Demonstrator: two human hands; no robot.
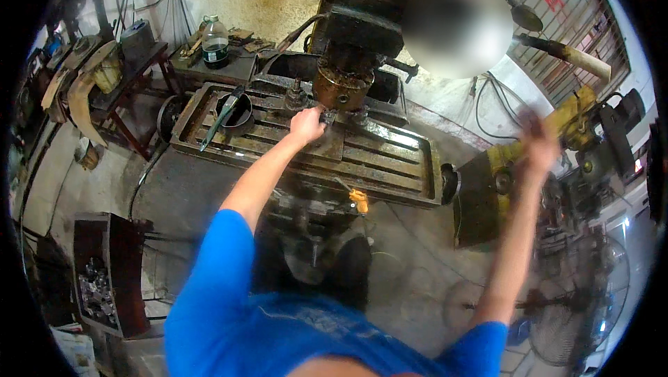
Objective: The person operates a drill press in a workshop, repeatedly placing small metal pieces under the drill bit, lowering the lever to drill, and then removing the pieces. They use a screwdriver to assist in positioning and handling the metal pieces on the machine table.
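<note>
My left hand (307, 126) reaches to the middle of a slotted metal machine table (396, 168), just below the brown cylindrical machine head (342, 86). Its fingers are closed beside a small metal fixture; what they grip is hidden. Raised out to the right is my right hand (539, 144), smeared by motion, so its fingers cannot be read. It appears in front of a yellow and dark machine (487, 168). On the table's left part rests a dark round pan (239, 116), with a green-handled brush (221, 121) lying across it.
An orange-yellow tool (358, 201) sits at the table's front edge. Far left, a clear bottle of dark liquid (215, 46) stands on a bench. Metal pieces fill a dark box (125, 279) at lower left. A caged fan (584, 300) stands at lower right.
</note>
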